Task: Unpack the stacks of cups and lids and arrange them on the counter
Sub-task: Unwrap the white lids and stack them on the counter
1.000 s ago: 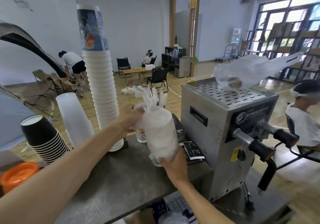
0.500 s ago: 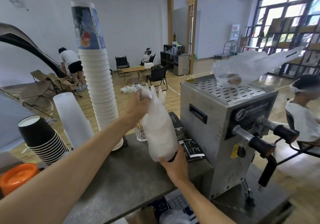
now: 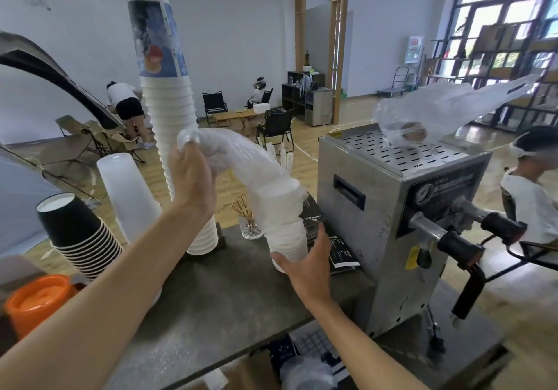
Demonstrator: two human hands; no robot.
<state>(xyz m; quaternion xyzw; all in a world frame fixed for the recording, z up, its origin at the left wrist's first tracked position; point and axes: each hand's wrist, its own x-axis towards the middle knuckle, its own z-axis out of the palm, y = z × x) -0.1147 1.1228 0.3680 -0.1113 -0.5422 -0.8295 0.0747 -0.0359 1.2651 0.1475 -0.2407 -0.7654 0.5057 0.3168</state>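
Grip: my left hand pinches the clear plastic sleeve pulled upward | my right hand cups the white lid stack, probably half unsheathed | stack base over the grey worktop beside the steel machine

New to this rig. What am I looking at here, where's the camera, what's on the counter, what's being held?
No robot here: a person works with bare hands, filmed by one wide-angle camera worn on the head, looking forward and down. The left hand grips the bunched end of a clear plastic sleeve. The right hand holds the bottom of the stack of white lids that the sleeve is coming off. On the grey counter stand a tall stack of white cups, frosted cups, black cups and a steel machine.
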